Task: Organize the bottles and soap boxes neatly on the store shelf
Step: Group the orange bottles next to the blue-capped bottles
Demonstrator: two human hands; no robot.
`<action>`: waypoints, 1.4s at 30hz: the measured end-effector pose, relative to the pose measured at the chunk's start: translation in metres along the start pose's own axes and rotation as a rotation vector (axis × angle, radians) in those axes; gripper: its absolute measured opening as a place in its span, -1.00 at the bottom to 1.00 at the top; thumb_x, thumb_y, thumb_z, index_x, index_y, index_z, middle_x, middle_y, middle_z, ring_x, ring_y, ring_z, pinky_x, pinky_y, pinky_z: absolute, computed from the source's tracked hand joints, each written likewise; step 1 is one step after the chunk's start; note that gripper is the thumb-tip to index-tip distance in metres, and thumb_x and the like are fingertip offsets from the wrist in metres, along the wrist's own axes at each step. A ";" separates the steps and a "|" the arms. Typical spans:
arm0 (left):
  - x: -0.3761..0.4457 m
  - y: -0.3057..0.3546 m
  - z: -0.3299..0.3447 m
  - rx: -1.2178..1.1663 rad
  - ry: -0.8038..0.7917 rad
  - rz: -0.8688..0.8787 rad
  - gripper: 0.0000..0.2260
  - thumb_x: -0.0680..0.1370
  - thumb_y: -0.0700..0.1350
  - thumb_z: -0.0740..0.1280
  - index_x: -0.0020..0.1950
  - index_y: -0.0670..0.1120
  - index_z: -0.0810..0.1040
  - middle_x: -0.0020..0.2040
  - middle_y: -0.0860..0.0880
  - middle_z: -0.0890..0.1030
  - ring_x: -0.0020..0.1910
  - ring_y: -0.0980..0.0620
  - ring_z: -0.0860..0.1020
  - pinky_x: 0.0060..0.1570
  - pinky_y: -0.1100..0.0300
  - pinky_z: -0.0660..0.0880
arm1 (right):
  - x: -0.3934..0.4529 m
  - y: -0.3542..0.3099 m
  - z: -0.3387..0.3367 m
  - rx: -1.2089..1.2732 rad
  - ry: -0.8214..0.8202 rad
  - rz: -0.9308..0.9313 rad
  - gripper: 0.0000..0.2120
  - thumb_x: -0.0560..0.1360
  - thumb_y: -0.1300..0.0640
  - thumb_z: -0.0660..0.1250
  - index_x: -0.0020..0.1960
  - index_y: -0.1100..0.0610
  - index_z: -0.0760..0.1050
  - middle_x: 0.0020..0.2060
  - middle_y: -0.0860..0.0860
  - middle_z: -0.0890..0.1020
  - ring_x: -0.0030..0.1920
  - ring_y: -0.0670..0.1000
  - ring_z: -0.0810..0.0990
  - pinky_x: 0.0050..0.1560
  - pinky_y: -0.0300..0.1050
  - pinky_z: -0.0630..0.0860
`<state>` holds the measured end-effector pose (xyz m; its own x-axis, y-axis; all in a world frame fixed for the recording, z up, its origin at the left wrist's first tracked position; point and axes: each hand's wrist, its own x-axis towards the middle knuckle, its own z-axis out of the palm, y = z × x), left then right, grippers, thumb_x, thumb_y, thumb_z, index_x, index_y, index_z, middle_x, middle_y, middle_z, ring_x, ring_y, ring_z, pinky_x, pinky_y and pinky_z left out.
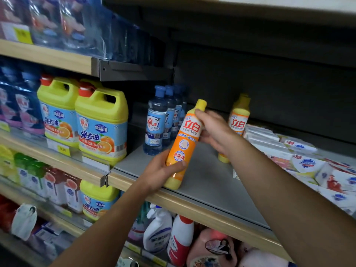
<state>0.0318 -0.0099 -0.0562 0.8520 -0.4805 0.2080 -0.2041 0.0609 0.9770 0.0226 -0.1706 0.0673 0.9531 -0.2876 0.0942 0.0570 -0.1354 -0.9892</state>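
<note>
orange-yellow bottle (185,145), yellow jugs (102,124), blue-capped clear bottles (157,120)

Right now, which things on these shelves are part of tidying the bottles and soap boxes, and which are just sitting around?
Job: orange bottle held by left hand and right hand; second orange bottle; blue-capped bottles; soap boxes; shelf.

Just there: yellow jugs; spray bottles below; blue packs above.

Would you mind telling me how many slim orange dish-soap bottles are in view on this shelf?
2. One orange bottle is tilted, gripped by both hands, left hand low, right hand high. The second bottle stands behind the right hand. More may be hidden.
</note>
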 end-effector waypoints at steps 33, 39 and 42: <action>0.009 -0.003 -0.014 -0.550 -0.198 -0.069 -0.55 0.51 0.11 0.18 0.18 -0.19 0.55 0.04 -0.26 0.59 -0.21 -0.16 0.65 -0.46 0.17 0.51 | 0.014 0.039 0.004 0.227 -0.058 0.066 -0.68 0.58 -0.11 0.28 0.26 0.01 0.40 0.06 0.12 0.61 -0.02 0.10 0.68 -0.26 0.03 0.64; 0.008 -0.005 -0.008 -0.157 -0.164 -0.005 -0.53 0.36 0.16 0.43 0.20 -0.03 0.56 0.12 -0.18 0.66 0.09 -0.15 0.64 0.12 -0.03 0.56 | 0.025 0.051 0.011 -0.255 0.214 0.143 -0.45 0.46 -0.28 0.34 0.28 0.02 0.31 0.11 0.10 0.56 0.00 0.15 0.63 -0.14 0.07 0.65; 0.009 -0.001 -0.004 -0.033 -0.182 -0.020 -0.43 0.29 0.20 0.45 0.21 -0.04 0.55 0.07 -0.09 0.69 0.03 -0.05 0.66 0.05 0.07 0.59 | 0.028 0.046 0.014 -0.453 0.247 0.120 -0.42 0.43 -0.30 0.34 0.28 0.01 0.28 0.12 0.11 0.54 0.02 0.20 0.62 -0.11 0.12 0.66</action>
<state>0.0416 -0.0102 -0.0556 0.7541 -0.6318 0.1795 -0.1691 0.0773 0.9826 0.0562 -0.1720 0.0225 0.8437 -0.5334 0.0606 -0.2348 -0.4681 -0.8519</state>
